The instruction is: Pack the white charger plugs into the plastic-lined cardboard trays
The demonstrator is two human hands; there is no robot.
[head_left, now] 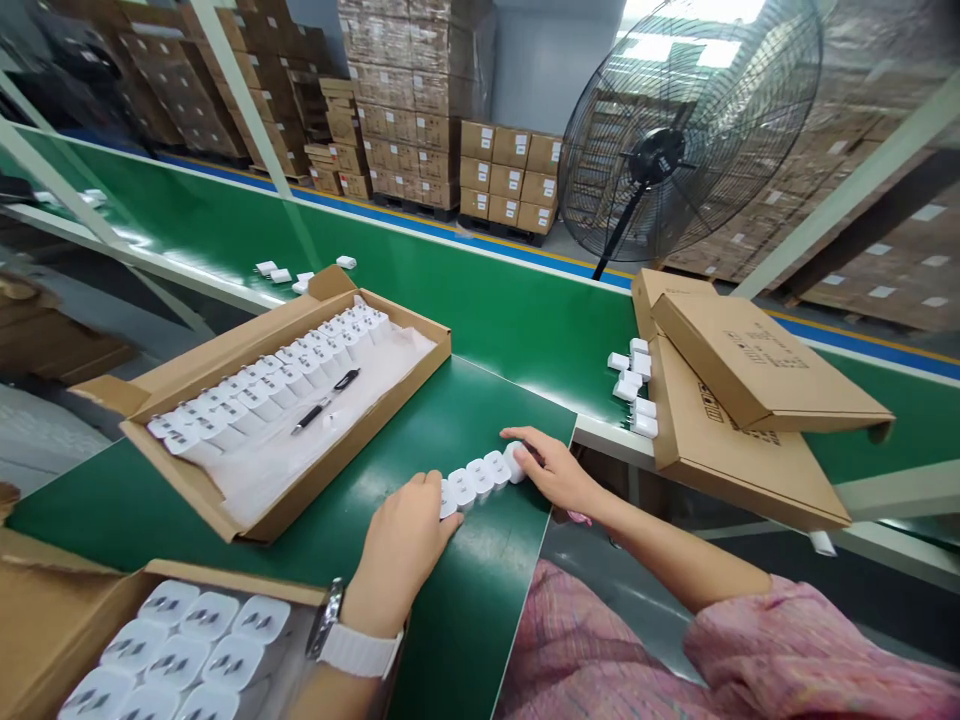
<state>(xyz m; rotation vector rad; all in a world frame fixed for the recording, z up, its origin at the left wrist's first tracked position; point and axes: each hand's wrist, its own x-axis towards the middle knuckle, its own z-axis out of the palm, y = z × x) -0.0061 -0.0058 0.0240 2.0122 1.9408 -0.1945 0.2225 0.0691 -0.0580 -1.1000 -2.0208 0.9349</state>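
Observation:
A short row of white plug chargers (480,477) stands on the green tabletop in front of me, sides touching. My left hand (409,535) is closed around the row's left end, its fingers covering part of the charger there. At the other end, my right hand (551,468) grips the last charger between thumb and fingers. Left of the hands lies an open cardboard box (352,440), where upright chargers (262,385) fill the far side, prongs up. A black pen (326,400) rests on the white foam sheet (262,475) inside it.
Below my left forearm, a second open carton (300,592) holds more chargers (180,660). Beyond the table runs a green conveyor belt (487,310) with loose chargers (634,375). Flat cardboard boxes (765,365) are stacked at right, and a large fan (660,155) stands behind.

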